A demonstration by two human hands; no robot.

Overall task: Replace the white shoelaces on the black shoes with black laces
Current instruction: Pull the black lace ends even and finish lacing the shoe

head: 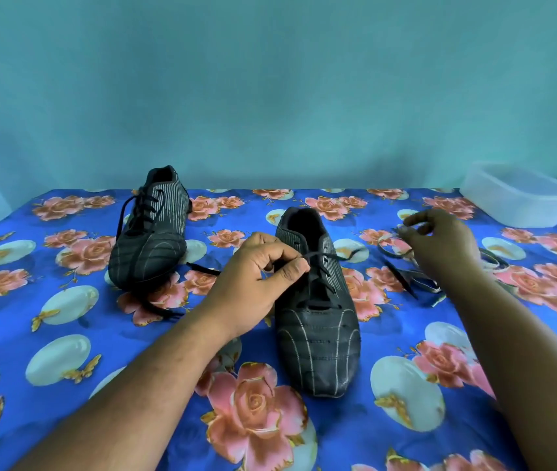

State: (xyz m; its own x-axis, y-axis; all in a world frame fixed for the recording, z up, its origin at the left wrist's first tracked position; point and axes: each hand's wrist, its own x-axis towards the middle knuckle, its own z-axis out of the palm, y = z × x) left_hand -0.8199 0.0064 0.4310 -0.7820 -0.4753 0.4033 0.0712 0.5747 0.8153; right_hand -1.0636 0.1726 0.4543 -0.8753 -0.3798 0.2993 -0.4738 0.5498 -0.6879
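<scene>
The left hand (pixel 260 277) is pinching the black lace (pixel 318 255) at the near shoe (pixel 316 300), keeping it taut across the top eyelets, probably for threading. The right hand (pixel 440 243) is pinching a pale lace (pixel 416 266) in the heap beside that shoe. The far shoe (pixel 149 232) is sitting already laced black.

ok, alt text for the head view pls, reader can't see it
A left hand pinches a black lace on the near shoe while the right hand holds a pale lace above a lace pile. A second shoe with black laces stands far left; a tub sits far right on a floral cloth.
</scene>
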